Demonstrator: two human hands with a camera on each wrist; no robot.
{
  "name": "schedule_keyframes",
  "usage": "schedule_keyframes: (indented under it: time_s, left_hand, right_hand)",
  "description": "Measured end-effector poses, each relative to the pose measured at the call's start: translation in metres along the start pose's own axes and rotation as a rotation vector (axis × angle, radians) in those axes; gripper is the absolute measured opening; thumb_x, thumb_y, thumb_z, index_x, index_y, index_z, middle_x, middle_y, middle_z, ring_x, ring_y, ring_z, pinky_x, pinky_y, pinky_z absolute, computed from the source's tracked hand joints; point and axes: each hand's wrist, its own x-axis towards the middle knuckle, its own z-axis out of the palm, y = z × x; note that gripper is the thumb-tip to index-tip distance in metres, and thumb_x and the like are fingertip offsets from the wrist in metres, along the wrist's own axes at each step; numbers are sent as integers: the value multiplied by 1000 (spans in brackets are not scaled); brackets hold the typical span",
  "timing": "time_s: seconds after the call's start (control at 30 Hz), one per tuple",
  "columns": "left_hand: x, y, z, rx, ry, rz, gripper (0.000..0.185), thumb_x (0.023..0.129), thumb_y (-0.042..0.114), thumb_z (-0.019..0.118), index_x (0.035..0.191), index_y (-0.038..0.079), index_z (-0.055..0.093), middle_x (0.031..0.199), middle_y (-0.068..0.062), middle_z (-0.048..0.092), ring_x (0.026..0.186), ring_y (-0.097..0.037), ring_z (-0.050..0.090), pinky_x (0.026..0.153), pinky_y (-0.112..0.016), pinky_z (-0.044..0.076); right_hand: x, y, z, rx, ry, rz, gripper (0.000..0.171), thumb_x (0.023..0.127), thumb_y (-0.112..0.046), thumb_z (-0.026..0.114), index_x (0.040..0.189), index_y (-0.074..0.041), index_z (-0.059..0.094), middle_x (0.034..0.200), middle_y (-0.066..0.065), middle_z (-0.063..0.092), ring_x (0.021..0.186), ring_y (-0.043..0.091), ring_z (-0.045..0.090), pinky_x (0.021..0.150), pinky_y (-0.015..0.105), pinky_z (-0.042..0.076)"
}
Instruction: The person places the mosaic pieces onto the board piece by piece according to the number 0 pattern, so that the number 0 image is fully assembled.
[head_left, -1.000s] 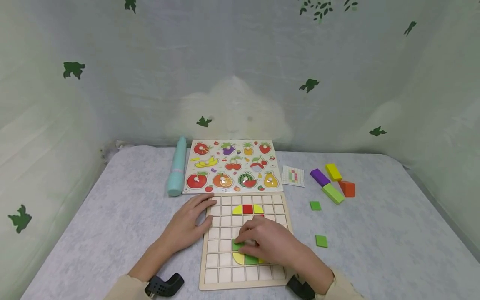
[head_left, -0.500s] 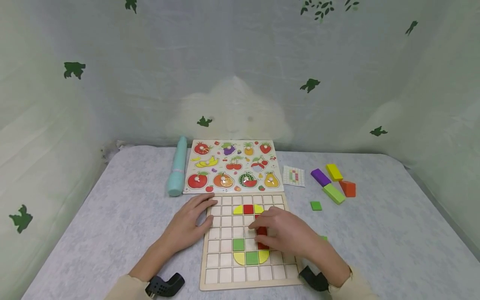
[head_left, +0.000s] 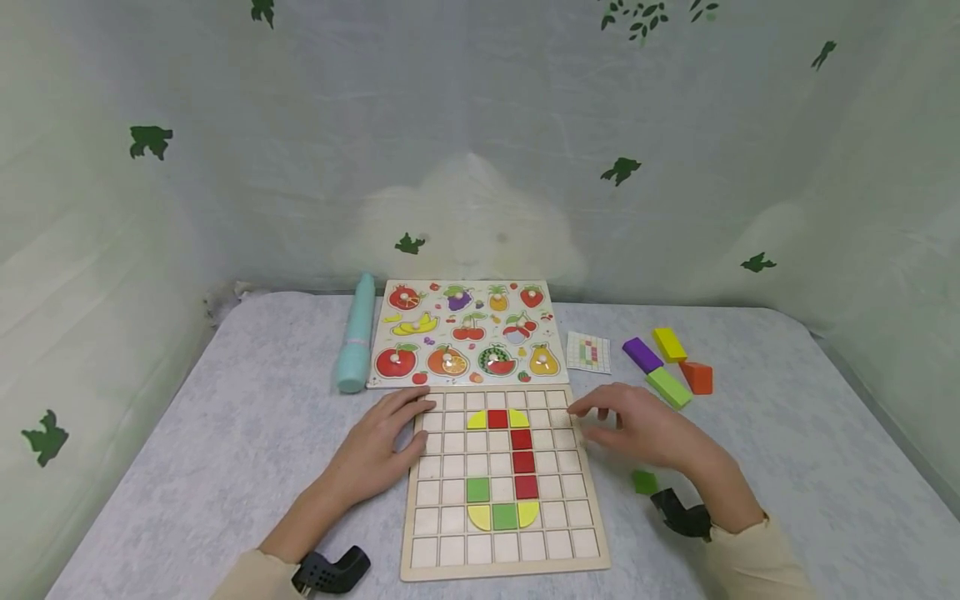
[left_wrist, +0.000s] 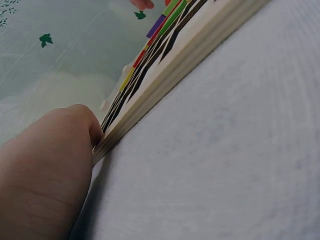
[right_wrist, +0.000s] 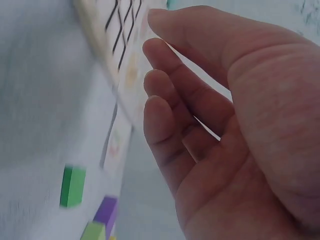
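My left hand rests on the left edge of a wooden grid board, fingertips over its rim. Set in the grid are red square tiles, two green square tiles and yellow rounded-corner tiles. My right hand hovers at the board's right edge, holding nothing; its loosely bent fingers stand apart from the thumb. One loose green tile lies on the cloth by the right wrist. Another green tile shows in the right wrist view; my right hand hides it in the head view.
A fruit peg puzzle stands behind the board, with a teal tapered case at its left. To its right lie a small pattern card and purple, yellow, light green and orange blocks.
My right hand has left the green tile at the grid's lower left and moved right, across the red column, to the board's right edge. The left hand has stayed put.
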Motion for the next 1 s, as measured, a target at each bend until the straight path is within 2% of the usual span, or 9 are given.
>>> schedule_keyframes:
  time_s: [0.2,0.3,0.5,0.63,0.83,1.0]
  left_hand:
    - [0,0,0,4,0,1,43,94,18,71,135,9,66,151,-8,54,142,-27,48,114,-51,45]
    - [1,0,0,4,-2,-2,43,94,18,71,135,9,66,151,-8,54,142,-27,48,114,-51,44]
    - [0,1,0,7,-5,-8,43,94,18,71,136,9,66,151,-8,54,142,-27,48,114,-51,44]
    - [1,0,0,11,-6,-7,43,94,19,71,136,9,66,151,-8,54,142,-27,48,114,-51,44]
    - [1,-1,0,15,-8,-4,43,94,19,71,136,9,65,152,-7,54,142,-27,48,114,-51,44]
    - [0,0,0,7,-8,-6,43,94,19,71,136,9,66,151,-8,54,142,-27,48,115,-52,44]
  right_hand:
    - [-4,24,-11,-15,61,16,33,90,-15,80,122,-15,74,116,-2,74,97,18,63,76,27,55]
    - [-7,33,-14,-30,79,59,35,89,-16,80,124,-14,74,117,0,74,98,18,63,78,29,55]
    - [-10,44,-17,-39,56,179,38,89,-16,80,125,-10,71,121,5,72,103,25,62,87,43,57]
    - [-10,49,-16,-67,38,220,33,89,-12,78,122,-8,73,119,8,72,104,28,63,91,51,57]
    - [-9,53,-14,-104,35,243,30,89,-9,78,119,-6,75,116,10,71,101,27,61,91,52,57]
    - [-7,53,-12,-119,34,256,30,89,-16,80,118,-8,75,109,5,72,94,22,61,86,45,58]
